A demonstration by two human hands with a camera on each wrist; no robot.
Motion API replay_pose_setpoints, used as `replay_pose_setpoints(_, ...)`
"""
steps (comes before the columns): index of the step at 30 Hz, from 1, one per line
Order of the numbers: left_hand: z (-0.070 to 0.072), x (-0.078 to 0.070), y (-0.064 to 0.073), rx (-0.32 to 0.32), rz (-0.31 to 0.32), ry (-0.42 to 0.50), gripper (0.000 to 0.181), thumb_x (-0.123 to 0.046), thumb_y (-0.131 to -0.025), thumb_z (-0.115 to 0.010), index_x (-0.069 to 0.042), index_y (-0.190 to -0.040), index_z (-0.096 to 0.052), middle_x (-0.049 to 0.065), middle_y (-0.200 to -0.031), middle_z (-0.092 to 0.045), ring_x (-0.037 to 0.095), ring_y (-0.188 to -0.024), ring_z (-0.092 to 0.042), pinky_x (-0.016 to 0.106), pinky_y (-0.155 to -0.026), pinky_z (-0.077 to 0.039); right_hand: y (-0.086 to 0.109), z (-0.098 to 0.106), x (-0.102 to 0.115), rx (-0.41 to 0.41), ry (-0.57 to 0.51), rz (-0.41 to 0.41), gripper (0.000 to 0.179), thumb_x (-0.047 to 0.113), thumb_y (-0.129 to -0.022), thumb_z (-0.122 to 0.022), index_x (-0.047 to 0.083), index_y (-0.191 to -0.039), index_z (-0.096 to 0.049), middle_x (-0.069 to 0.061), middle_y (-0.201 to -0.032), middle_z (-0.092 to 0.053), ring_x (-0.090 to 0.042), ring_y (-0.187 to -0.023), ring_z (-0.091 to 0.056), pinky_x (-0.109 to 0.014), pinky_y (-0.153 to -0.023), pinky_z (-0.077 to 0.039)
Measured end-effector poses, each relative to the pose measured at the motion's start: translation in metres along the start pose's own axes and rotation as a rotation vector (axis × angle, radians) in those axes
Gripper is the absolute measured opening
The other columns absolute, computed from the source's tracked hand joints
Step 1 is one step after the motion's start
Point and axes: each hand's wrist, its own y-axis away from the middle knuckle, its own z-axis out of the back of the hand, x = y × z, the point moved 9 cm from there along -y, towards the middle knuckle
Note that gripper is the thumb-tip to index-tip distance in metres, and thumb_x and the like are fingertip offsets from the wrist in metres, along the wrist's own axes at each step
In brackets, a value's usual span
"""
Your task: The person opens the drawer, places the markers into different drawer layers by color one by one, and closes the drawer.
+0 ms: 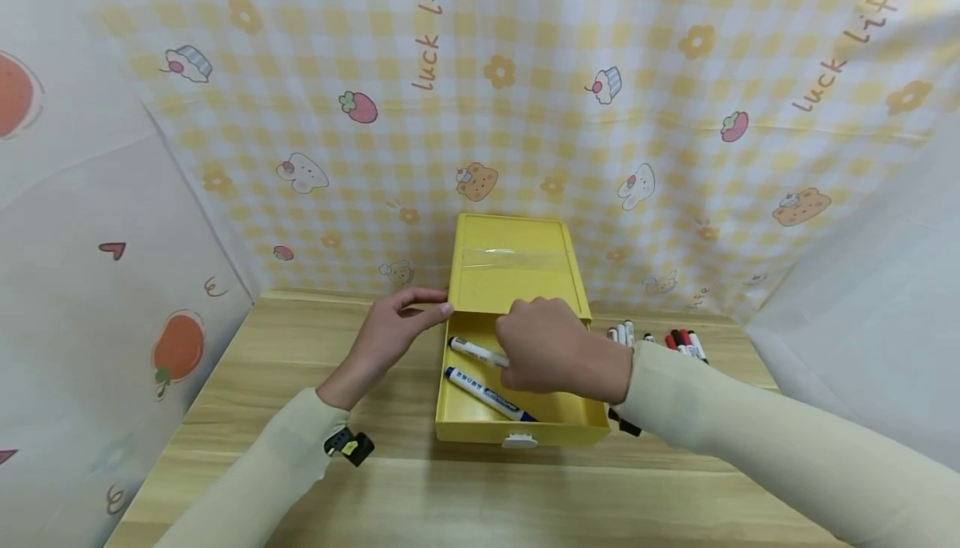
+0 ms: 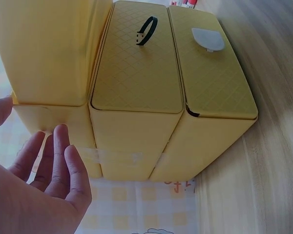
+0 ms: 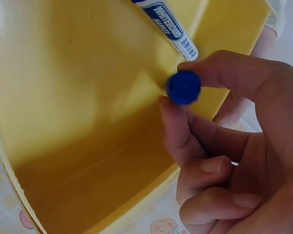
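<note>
A yellow drawer box [image 1: 513, 264] has its top drawer [image 1: 525, 433] pulled out. Over the drawer, my right hand [image 1: 543, 344] pinches a whiteboard marker [image 1: 477, 352] between thumb and forefinger. In the right wrist view the marker's blue end [image 3: 184, 87] points at the camera, while the other fingers curl beneath. Another whiteboard marker, white with a blue cap [image 1: 490, 394], lies in the drawer near its front. My left hand [image 1: 386, 335] is at the left side of the box, its fingertips [image 2: 61, 131] right by the side wall and its thumb near the top edge.
Several markers [image 1: 686, 343] lie on the wooden table [image 1: 405, 490] right of the box, partly behind the right sleeve. Lower drawers show in the left wrist view, one with a black loop handle [image 2: 147, 30]. A checked cloth [image 1: 540, 131] hangs behind.
</note>
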Motion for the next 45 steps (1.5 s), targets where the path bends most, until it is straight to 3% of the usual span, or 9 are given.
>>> replay_pose_setpoints(8, 0.001, -0.001, 0.001, -0.005, -0.003, -0.017, 0.044, -0.040, -0.102, -0.082, -0.011, -0.135, -0.078, 0.007, -0.137, -0.073, 0.029, -0.124, -0.071, 0.055, -0.111, -0.051, -0.005, -0.015, 0.005, 0.098, 0.013, 0.009, 0.040, 0.027, -0.097, -0.082, 0.017, -0.067, -0.057, 0.002, -0.062, -0.049, -0.012, -0.050, -0.048, -0.026, -0.044, -0.040)
replay_pose_setpoints(15, 0.001, -0.001, 0.001, -0.003, 0.004, -0.021, 0.045, -0.041, -0.101, -0.082, -0.012, -0.135, -0.077, 0.007, -0.139, -0.073, 0.029, -0.126, -0.070, 0.056, -0.112, -0.051, -0.007, -0.020, 0.006, 0.131, 0.009, 0.017, 0.036, 0.029, -0.101, -0.079, 0.016, -0.071, -0.062, 0.001, -0.064, -0.057, -0.013, -0.050, -0.057, -0.028, -0.046, -0.049)
replay_pose_setpoints(25, 0.000, -0.002, -0.001, 0.007, -0.018, -0.022, 0.046, -0.042, -0.102, -0.082, -0.011, -0.135, -0.077, 0.007, -0.139, -0.072, 0.029, -0.127, -0.070, 0.055, -0.111, -0.052, -0.010, -0.027, 0.007, 0.176, -0.011, 0.016, 0.033, 0.024, -0.099, -0.079, 0.016, -0.072, -0.063, 0.001, -0.064, -0.057, -0.013, -0.052, -0.056, -0.027, -0.047, -0.049)
replay_pose_setpoints(32, 0.000, -0.003, 0.000, 0.007, -0.027, -0.029, 0.046, -0.042, -0.102, -0.082, -0.011, -0.135, -0.077, 0.008, -0.139, -0.072, 0.029, -0.127, -0.070, 0.055, -0.111, -0.052, -0.010, -0.029, 0.007, 0.166, 0.004, 0.014, 0.035, 0.027, -0.099, -0.080, 0.016, -0.071, -0.064, 0.002, -0.063, -0.057, -0.013, -0.052, -0.056, -0.028, -0.047, -0.049)
replay_pose_setpoints(39, 0.001, -0.002, -0.001, 0.006, -0.022, -0.022, 0.046, -0.041, -0.102, -0.082, -0.010, -0.135, -0.077, 0.009, -0.139, -0.072, 0.030, -0.127, -0.070, 0.056, -0.111, -0.052, -0.004, -0.020, -0.001, 0.130, -0.044, -0.012, 0.049, 0.030, -0.096, -0.083, 0.019, -0.061, -0.052, 0.003, -0.062, -0.045, -0.012, -0.050, -0.044, -0.027, -0.045, -0.036)
replay_pose_setpoints(45, 0.001, -0.002, 0.000, 0.002, -0.023, -0.024, 0.044, -0.040, -0.102, -0.082, -0.010, -0.134, -0.078, 0.009, -0.138, -0.072, 0.031, -0.126, -0.070, 0.056, -0.111, -0.052, 0.011, -0.005, -0.008, 0.034, -0.099, 0.015, 0.056, 0.026, -0.093, -0.082, 0.022, -0.053, -0.042, 0.010, -0.053, -0.027, -0.009, -0.049, -0.028, -0.026, -0.044, -0.024)
